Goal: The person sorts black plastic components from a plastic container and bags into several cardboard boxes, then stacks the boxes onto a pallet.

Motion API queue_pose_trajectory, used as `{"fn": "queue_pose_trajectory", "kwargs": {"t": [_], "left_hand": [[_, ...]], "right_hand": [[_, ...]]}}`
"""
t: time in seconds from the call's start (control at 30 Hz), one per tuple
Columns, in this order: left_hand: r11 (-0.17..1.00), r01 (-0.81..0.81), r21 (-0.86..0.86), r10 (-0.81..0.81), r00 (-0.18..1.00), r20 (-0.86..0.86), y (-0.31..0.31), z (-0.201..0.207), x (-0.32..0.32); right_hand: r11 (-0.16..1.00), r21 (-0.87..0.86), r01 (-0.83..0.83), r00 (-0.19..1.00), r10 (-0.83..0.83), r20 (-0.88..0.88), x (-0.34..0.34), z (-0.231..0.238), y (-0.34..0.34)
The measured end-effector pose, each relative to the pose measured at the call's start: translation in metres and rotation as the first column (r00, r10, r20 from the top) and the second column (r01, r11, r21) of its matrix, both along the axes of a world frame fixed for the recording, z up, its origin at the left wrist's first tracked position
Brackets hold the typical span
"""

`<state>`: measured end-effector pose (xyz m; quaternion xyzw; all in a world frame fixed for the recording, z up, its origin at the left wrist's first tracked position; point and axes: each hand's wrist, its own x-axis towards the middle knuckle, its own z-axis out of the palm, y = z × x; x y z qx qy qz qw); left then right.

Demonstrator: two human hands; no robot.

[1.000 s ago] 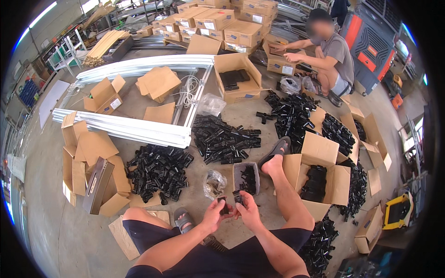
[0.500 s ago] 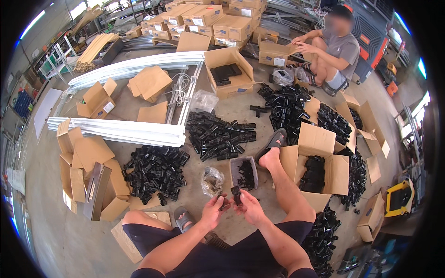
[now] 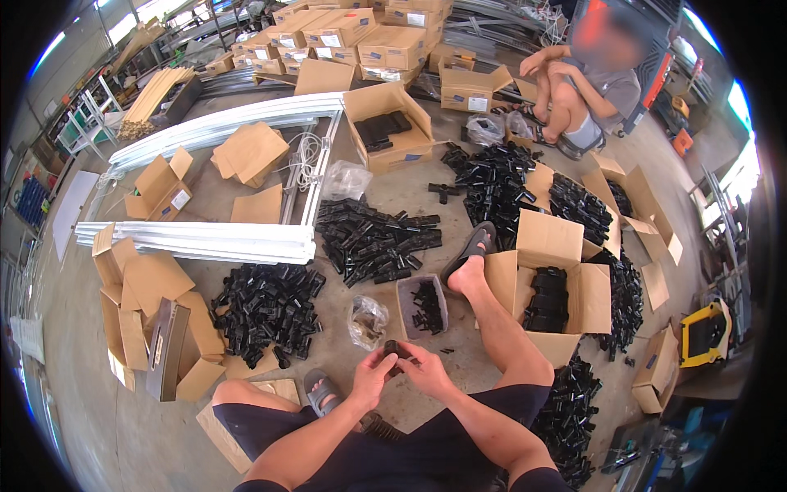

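In front of my lap, my left hand [image 3: 375, 379] and my right hand [image 3: 425, 374] meet with fingers closed around one small black plastic fitting [image 3: 393, 348]. Most of it is hidden by the fingers. Just beyond the hands stands a grey bin [image 3: 402, 314] with small black pieces [image 3: 428, 307] inside. Left of the bin lies a crumpled clear plastic bag [image 3: 367, 321]. A heap of black fittings [image 3: 269, 313] lies to the left, and another black heap [image 3: 377, 239] spreads beyond the bin.
An open carton [image 3: 551, 236] with black parts stands right of my leg, near more black heaps [image 3: 566, 422]. White metal profiles [image 3: 197, 239] lie at the left, beside opened cartons [image 3: 168, 275]. A co-worker [image 3: 602, 86] squats at the far right. Stacked boxes [image 3: 336, 33] stand behind.
My hands have come together; the right hand's black fitting, earlier upright and apart from the left hand, is now between both. The co-worker's hands have drawn back from the carton. The view has shifted slightly.
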<state>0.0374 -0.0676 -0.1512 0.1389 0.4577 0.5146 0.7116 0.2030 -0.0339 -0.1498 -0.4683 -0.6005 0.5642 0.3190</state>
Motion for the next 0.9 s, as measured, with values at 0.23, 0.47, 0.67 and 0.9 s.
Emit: {"fn": "queue_pose_trajectory", "kwargs": {"t": [0.23,0.47,0.67,0.9], "left_hand": [[0.987,0.158,0.004,-0.154,0.967,-0.205,0.007,0.009,0.006],[0.964,0.251,0.093,-0.217,0.936,-0.276,0.002,-0.003,0.004],[0.919,0.379,0.108,-0.317,0.875,-0.366,0.008,0.002,0.004],[0.916,0.386,0.107,-0.307,0.849,-0.429,0.009,0.018,0.005]], "right_hand": [[0.990,-0.107,0.094,0.990,-0.104,-0.096,0.006,-0.009,0.006],[0.972,-0.234,0.005,0.993,-0.032,-0.113,0.019,0.011,0.014],[0.977,-0.212,-0.004,0.994,-0.019,-0.108,0.028,0.015,0.018],[0.990,-0.134,0.029,0.993,-0.045,-0.112,0.025,0.013,0.015]]}}
